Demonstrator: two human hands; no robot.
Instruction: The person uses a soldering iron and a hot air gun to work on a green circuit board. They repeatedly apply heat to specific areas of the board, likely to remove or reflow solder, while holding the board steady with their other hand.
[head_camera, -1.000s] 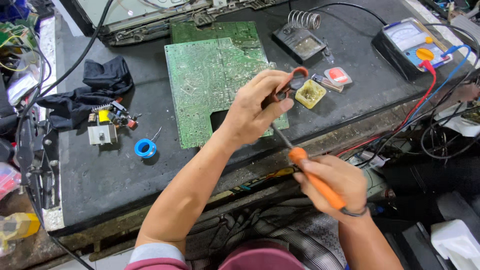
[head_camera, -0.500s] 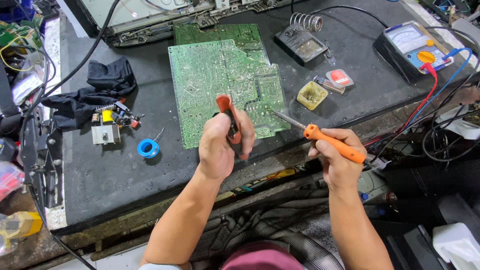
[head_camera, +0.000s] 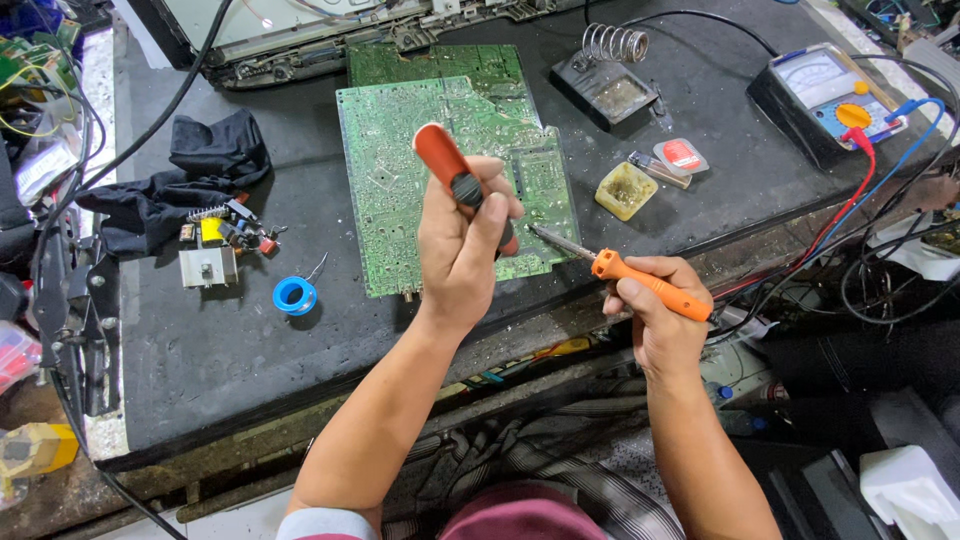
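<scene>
My left hand (head_camera: 462, 250) grips the red desoldering pump (head_camera: 462, 180) above the green circuit board (head_camera: 455, 170); my right hand (head_camera: 655, 315) clasps the orange soldering iron (head_camera: 625, 275), tip at the board's edge. Desoldering step; next: seat both tips on one joint

The scene was evenly and brightly lit from above, with soft light and only faint, short shadows under the left hand (head_camera: 462, 235) and forearm on the dark, scuffed counter (head_camera: 200, 370). The green printed circuit board (head_camera: 400, 170) showed mild sheen without harsh glare. Focus stayed sharp centrally; straight lines bowed slightly toward the frame's edges.
</scene>
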